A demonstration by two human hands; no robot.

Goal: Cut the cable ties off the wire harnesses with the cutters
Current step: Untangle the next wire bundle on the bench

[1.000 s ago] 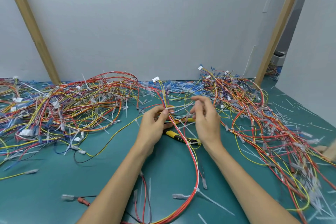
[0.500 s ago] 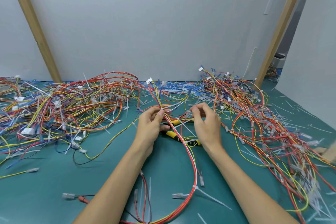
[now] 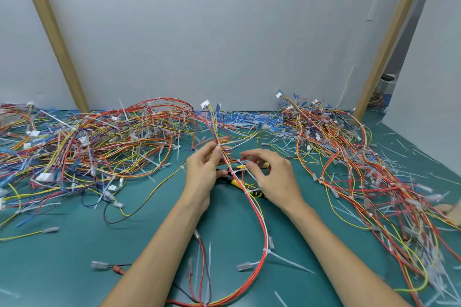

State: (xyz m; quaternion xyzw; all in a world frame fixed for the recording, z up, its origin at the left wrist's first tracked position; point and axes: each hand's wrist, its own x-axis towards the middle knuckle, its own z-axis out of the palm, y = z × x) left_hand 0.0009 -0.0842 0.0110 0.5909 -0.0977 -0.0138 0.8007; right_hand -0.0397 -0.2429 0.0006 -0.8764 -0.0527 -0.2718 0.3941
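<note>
Pinching the wire harness (image 3: 261,219) beside a white cable tie (image 3: 229,143), the left hand (image 3: 202,177) forms the grip at frame centre. The right hand (image 3: 277,179) hovers loosely open, holding nothing, above the yellow-handled cutters (image 3: 255,192) on the green counter (image 3: 74,257).

We record a plain teal-green table mat (image 3: 62,269) under tangled wire harness piles (image 3: 104,149) of red, orange, yellow, blue and black strands. The looped centre wire harness (image 3: 262,223) runs red, white and yellow with translucent white plastic cable ties (image 3: 287,260); the hand cutters (image 3: 253,191) show yellow-and-black handles. The wall (image 3: 224,32) is plain pale grey, the wooden posts (image 3: 52,32) light tan.
</note>
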